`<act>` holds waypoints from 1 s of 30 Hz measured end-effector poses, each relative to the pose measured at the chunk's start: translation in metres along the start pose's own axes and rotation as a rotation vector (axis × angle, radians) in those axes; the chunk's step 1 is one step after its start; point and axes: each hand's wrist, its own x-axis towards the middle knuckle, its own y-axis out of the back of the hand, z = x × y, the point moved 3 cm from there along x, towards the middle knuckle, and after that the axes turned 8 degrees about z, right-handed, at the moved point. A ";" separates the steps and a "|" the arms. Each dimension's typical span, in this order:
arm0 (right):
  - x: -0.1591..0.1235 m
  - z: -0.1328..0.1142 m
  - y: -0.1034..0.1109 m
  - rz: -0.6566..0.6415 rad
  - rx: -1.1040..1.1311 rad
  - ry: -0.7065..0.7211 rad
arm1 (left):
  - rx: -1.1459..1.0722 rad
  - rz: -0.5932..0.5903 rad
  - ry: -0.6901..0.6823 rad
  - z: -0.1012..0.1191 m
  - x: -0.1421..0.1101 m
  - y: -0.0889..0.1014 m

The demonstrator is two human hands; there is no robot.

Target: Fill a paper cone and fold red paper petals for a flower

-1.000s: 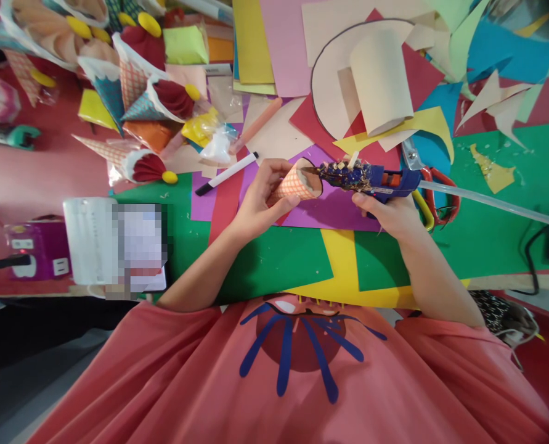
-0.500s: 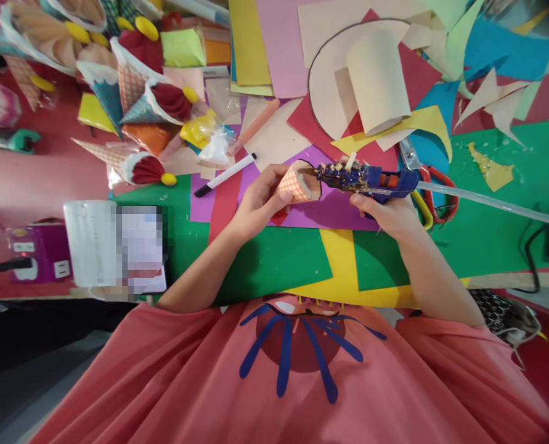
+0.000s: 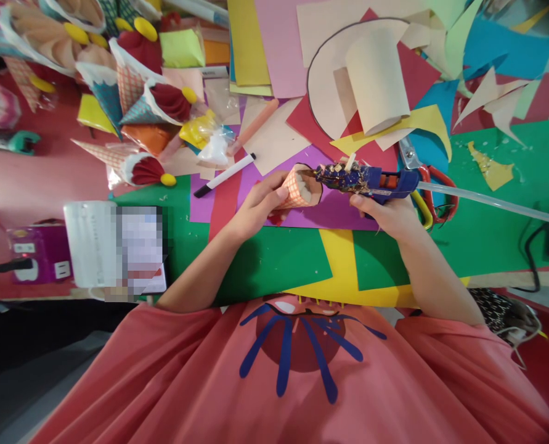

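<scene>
Between the thumb and fingers of my left hand [image 3: 260, 206] is an orange-and-white checked paper cone [image 3: 297, 190], lying sideways with its wide mouth to the right. Pale material shows inside that mouth. My right hand [image 3: 387, 213] is wrapped round a blue hot glue gun [image 3: 385, 180], its barrel crusted with dried glue and scraps. The gun's nozzle points left and reaches the upper rim of the cone; I cannot tell whether it touches. A long clear glue stick [image 3: 496, 201] sticks out of the gun's back. Red-handled scissors [image 3: 445, 194] lie just behind the gun, partly hidden.
A black-and-white marker [image 3: 225, 174] lies left of the cone. Several finished cones [image 3: 135, 102] with yellow tips crowd the upper left. Beyond my hands stands a cream paper cylinder [image 3: 379, 83] on coloured sheets. A phone [image 3: 142, 246] and a purple power socket [image 3: 40, 253] sit at the left edge.
My left hand has turned the cone a little and slid its grip back, so more of the opening shows. The glue gun has barely moved.
</scene>
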 end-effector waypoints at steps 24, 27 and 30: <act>0.001 0.002 -0.001 -0.017 0.033 -0.021 | -0.053 0.016 0.064 -0.006 -0.001 0.002; 0.000 0.003 -0.001 -0.013 0.029 -0.025 | -0.051 0.007 0.086 -0.006 -0.001 0.001; 0.000 0.002 -0.001 -0.025 0.021 -0.027 | -0.058 0.003 0.094 -0.009 -0.001 0.001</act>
